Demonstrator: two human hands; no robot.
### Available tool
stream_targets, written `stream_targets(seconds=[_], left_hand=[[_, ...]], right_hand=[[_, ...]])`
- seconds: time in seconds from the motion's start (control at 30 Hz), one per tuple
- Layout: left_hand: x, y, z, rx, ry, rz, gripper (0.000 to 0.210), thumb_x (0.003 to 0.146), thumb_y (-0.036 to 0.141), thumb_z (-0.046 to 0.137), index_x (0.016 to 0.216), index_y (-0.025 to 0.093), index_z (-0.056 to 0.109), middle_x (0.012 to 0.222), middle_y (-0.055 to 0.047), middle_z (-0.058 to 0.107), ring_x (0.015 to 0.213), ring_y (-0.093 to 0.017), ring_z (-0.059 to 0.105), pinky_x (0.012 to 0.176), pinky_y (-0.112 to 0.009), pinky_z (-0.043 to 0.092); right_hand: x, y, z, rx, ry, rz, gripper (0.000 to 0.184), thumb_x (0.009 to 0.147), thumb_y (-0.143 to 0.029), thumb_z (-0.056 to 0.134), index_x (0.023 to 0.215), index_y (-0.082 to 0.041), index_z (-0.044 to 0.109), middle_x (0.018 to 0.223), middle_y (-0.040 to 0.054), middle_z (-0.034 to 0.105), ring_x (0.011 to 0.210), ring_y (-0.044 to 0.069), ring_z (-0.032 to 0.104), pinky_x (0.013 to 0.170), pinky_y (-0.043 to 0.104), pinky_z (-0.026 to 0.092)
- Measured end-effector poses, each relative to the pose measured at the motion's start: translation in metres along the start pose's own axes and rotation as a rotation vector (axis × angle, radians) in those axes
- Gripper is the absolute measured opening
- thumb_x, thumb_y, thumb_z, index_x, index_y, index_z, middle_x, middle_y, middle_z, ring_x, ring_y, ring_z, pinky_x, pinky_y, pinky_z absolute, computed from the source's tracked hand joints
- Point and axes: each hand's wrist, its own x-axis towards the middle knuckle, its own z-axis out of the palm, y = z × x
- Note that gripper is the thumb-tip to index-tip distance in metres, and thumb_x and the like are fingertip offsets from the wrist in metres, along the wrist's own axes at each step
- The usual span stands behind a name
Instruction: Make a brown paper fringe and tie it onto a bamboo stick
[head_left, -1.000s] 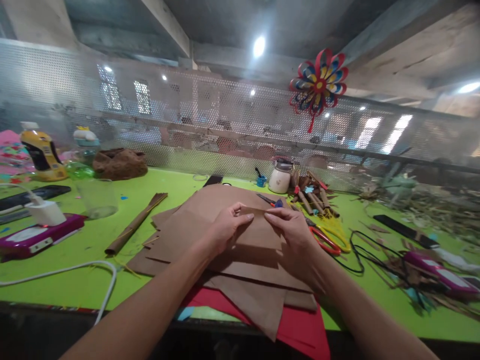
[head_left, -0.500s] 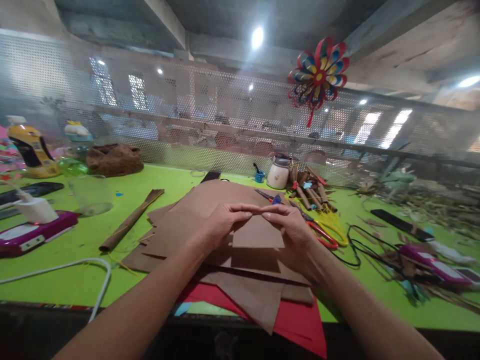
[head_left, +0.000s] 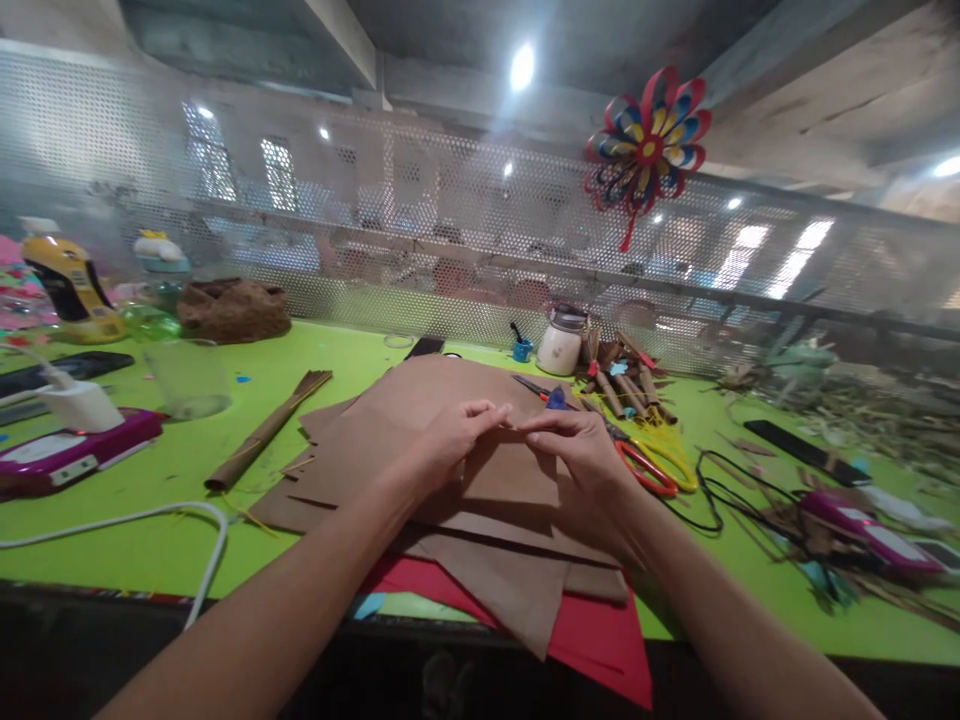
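Both of my hands meet over a stack of brown paper sheets (head_left: 375, 430) on the green table. My left hand (head_left: 457, 440) is closed in a pinch at the upper edge of a small piece of brown paper (head_left: 517, 455). My right hand (head_left: 574, 445) pinches the same piece at its right end, thumb below and fingers above. The piece blends with the sheets behind it, so its outline is hard to follow. Just beyond my right hand lie scissors with red-orange handles (head_left: 646, 470). Red paper (head_left: 600, 650) sticks out under the stack at the front.
At left are a rolled brown paper bundle (head_left: 262, 440), a clear cup (head_left: 187, 385), a purple power strip (head_left: 112, 445) and a white cable (head_left: 217, 540). A white jar (head_left: 561, 345) and several paper rolls (head_left: 637, 385) stand behind. Black cable (head_left: 709, 490) and another purple strip (head_left: 870, 535) lie right.
The small paper's broad face, which hung plainly below my fingers, is now hard to make out. My left fingertips have risen slightly and bunched up. The view has shifted a little.
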Motion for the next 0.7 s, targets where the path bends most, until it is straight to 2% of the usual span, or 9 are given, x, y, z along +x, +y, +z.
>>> stream_targets(seconds=[0.07, 0.2, 0.33, 0.43, 0.57, 0.7], left_hand=[[0.000, -0.001, 0.000, 0.026, -0.032, -0.017, 0.030, 0.073, 0.044, 0.063, 0.077, 0.014, 0.065, 0.060, 0.000, 0.056, 0.054, -0.009, 0.045, 0.050, -0.021, 0.029], [0.002, -0.002, -0.004, 0.081, -0.071, -0.022, 0.028, 0.071, 0.040, 0.068, 0.074, 0.013, 0.066, 0.060, 0.001, 0.055, 0.054, -0.007, 0.042, 0.050, -0.020, 0.028], [0.005, -0.005, -0.006, 0.093, -0.091, 0.028, 0.025, 0.069, 0.037, 0.070, 0.077, 0.013, 0.069, 0.068, -0.002, 0.062, 0.064, -0.010, 0.049, 0.058, -0.021, 0.035], [0.007, -0.006, -0.005, 0.074, -0.073, 0.063, 0.024, 0.068, 0.036, 0.072, 0.076, 0.013, 0.070, 0.072, -0.004, 0.064, 0.068, -0.011, 0.052, 0.063, -0.023, 0.038], [0.004, -0.003, 0.000, 0.059, -0.007, 0.064, 0.023, 0.068, 0.036, 0.072, 0.072, 0.013, 0.069, 0.061, 0.000, 0.058, 0.057, -0.008, 0.044, 0.055, -0.021, 0.033], [-0.001, 0.003, 0.004, 0.046, 0.012, 0.057, 0.026, 0.068, 0.038, 0.071, 0.069, 0.013, 0.065, 0.056, 0.003, 0.052, 0.052, -0.006, 0.038, 0.050, -0.021, 0.026]], right_hand=[[0.000, -0.002, 0.002, -0.015, 0.027, -0.014, 0.011, 0.058, -0.020, 0.074, 0.069, -0.020, 0.076, 0.061, 0.0026, 0.067, 0.052, 0.011, 0.052, 0.048, 0.025, 0.038], [0.001, 0.000, 0.001, -0.032, 0.033, -0.023, 0.011, 0.058, -0.022, 0.075, 0.069, -0.020, 0.076, 0.061, 0.0032, 0.067, 0.055, 0.012, 0.054, 0.051, 0.026, 0.041], [0.003, 0.005, -0.003, -0.011, 0.007, 0.007, 0.016, 0.057, -0.026, 0.078, 0.071, -0.018, 0.076, 0.064, 0.0047, 0.068, 0.057, 0.014, 0.056, 0.053, 0.027, 0.042], [0.005, 0.007, -0.006, 0.002, -0.007, 0.028, 0.018, 0.057, -0.027, 0.078, 0.072, -0.018, 0.076, 0.063, 0.0049, 0.069, 0.055, 0.013, 0.055, 0.052, 0.026, 0.042], [0.007, 0.007, -0.012, -0.027, -0.026, 0.019, 0.017, 0.059, -0.027, 0.078, 0.074, -0.019, 0.077, 0.064, 0.0038, 0.070, 0.051, 0.011, 0.053, 0.048, 0.024, 0.041], [0.007, 0.006, -0.017, -0.026, -0.009, 0.012, 0.018, 0.058, -0.026, 0.079, 0.075, -0.022, 0.077, 0.073, 0.0044, 0.073, 0.063, 0.015, 0.062, 0.060, 0.027, 0.048]])
